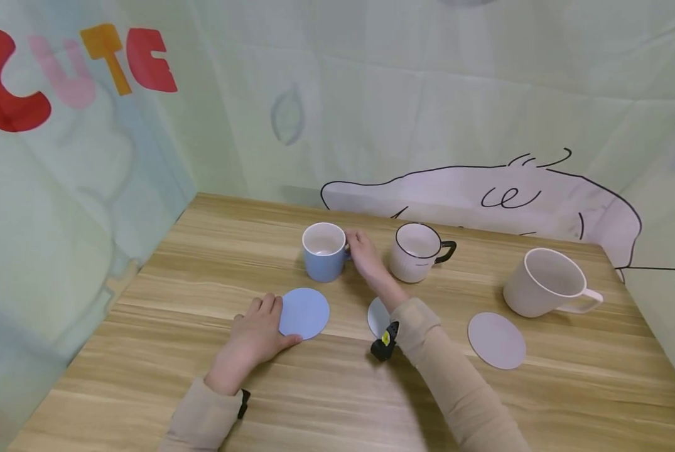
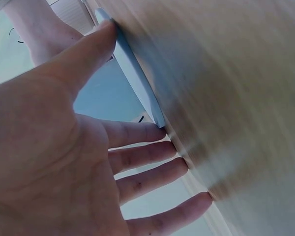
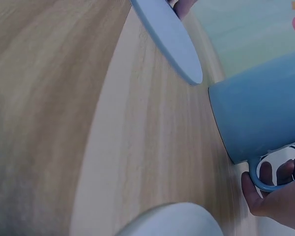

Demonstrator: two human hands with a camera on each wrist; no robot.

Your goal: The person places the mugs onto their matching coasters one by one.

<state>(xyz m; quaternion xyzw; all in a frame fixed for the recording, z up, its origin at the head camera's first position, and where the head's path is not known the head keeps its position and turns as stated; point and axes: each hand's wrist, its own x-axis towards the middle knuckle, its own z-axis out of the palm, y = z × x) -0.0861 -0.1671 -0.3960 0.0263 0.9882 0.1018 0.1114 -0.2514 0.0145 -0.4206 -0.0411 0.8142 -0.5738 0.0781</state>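
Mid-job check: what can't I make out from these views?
Head view: part of the light-grey coaster, behind the right arm.
Head view: lettering on the black-rimmed mug, too small to read.
Right wrist view: top of the blue mug, cut off by the right edge.

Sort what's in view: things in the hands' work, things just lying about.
In the work:
light-blue, white-lined mug, its handle held by the right hand;
round blue coaster, edge touched by the left hand.

Lying about, in neither hand:
black-rimmed white mug;
round pale-grey coaster;
wide pinkish-white mug;
round pale-pink coaster.
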